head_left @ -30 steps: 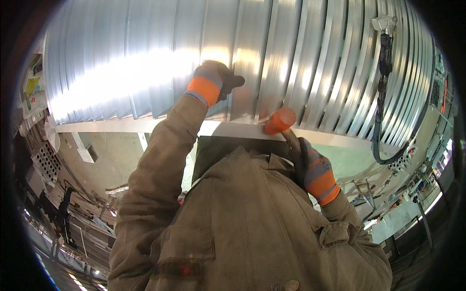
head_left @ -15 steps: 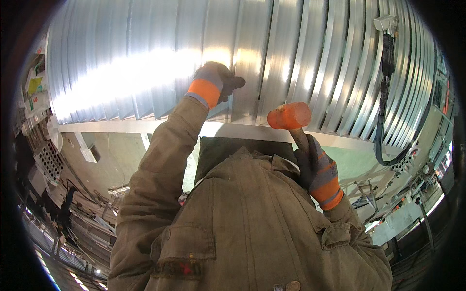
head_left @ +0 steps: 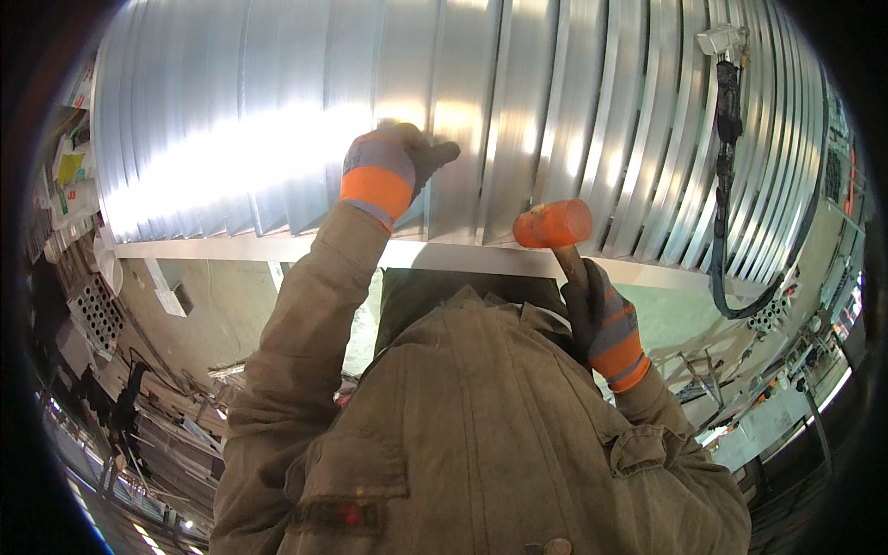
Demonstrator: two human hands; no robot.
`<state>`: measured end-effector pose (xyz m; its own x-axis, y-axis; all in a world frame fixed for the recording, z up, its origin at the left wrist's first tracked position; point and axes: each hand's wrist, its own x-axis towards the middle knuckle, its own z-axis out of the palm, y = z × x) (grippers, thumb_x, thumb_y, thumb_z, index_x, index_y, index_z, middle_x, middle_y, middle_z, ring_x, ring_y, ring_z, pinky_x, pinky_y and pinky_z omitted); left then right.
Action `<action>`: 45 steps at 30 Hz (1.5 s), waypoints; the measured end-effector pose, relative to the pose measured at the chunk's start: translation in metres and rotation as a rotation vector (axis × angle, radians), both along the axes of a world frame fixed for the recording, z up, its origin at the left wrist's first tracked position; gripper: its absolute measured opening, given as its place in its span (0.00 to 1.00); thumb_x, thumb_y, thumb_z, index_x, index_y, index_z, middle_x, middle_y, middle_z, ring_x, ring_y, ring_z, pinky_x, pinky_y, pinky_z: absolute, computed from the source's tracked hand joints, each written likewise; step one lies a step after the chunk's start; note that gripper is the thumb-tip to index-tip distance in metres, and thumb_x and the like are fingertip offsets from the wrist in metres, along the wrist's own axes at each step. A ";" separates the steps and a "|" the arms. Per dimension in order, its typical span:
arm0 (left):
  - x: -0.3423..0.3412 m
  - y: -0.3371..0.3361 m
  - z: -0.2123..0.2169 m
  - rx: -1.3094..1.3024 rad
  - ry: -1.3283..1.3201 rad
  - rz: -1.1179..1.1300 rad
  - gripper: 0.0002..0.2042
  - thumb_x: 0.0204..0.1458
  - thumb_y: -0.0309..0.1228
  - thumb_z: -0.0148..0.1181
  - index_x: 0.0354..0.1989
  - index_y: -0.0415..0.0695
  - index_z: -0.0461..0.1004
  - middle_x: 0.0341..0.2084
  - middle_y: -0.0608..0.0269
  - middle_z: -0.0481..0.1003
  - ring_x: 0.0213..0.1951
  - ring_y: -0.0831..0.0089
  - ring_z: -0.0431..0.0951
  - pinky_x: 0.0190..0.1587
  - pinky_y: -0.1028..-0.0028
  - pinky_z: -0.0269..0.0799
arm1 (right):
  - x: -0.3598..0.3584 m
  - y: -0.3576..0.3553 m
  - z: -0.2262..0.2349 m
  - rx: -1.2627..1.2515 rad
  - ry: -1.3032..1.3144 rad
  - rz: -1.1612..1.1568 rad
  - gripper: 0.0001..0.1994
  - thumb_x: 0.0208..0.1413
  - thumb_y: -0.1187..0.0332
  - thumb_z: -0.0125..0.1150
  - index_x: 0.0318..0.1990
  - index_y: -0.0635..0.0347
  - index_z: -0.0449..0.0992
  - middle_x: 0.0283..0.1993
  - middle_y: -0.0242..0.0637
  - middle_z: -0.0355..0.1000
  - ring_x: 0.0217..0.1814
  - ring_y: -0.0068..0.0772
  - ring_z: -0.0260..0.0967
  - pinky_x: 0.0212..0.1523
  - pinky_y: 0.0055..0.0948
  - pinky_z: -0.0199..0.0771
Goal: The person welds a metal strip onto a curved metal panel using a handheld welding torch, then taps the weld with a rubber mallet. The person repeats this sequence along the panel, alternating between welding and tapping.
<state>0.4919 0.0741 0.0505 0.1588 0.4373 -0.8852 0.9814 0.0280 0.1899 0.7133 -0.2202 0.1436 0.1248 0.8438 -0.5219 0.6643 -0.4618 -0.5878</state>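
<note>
A row of long silvery metal slats (head_left: 518,111) lies side by side in front of me, their near ends at a pale metal frame rail (head_left: 462,256). My left hand (head_left: 393,171), in a grey and orange glove, is closed at the edge of a slat left of centre. A dark gloved digit points right, and its other fingertips are partly hidden. My right hand (head_left: 606,324), gloved alike, is wrapped round the handle of a mallet (head_left: 553,224). The mallet's orange head stands up over the rail and touches nothing that I can make out.
A black cable (head_left: 724,185) runs from a small pale box (head_left: 721,40) over the slats at right and loops past the rail. At left a perforated block (head_left: 95,314) stands among clutter. Strong glare covers the left slats.
The view has shifted a little, so the slats and cable sit slightly farther left. My left hand has turned slightly and moved a little left. The mallet stays in my right hand, nearly still.
</note>
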 end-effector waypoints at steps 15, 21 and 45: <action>0.063 -0.026 -0.037 -0.138 -0.014 0.059 0.22 0.62 0.55 0.64 0.35 0.46 0.87 0.27 0.58 0.84 0.34 0.60 0.86 0.44 0.58 0.82 | 0.013 0.015 0.011 0.052 0.082 0.003 0.17 0.71 0.67 0.63 0.63 0.62 0.74 0.48 0.53 0.81 0.49 0.56 0.83 0.46 0.43 0.82; 0.058 -0.025 -0.044 -0.162 -0.010 0.117 0.27 0.59 0.56 0.70 0.46 0.39 0.85 0.33 0.58 0.85 0.31 0.68 0.85 0.35 0.65 0.83 | 0.100 0.036 -0.025 0.295 -0.271 -0.262 0.19 0.73 0.60 0.64 0.64 0.61 0.75 0.45 0.43 0.82 0.46 0.38 0.82 0.46 0.37 0.81; -0.086 -0.214 -0.009 0.669 -0.237 1.029 0.15 0.64 0.40 0.69 0.51 0.43 0.86 0.37 0.59 0.86 0.37 0.71 0.82 0.43 0.68 0.79 | 0.461 0.144 -0.160 0.647 -0.902 -0.371 0.28 0.68 0.53 0.66 0.70 0.54 0.73 0.64 0.53 0.78 0.63 0.59 0.77 0.58 0.54 0.79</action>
<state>0.4060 -0.1402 0.0412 -0.3988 0.8057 -0.4379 0.5013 0.5914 0.6316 1.1745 -0.0763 -0.0166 0.5254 0.7537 0.3947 0.8479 -0.5026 -0.1689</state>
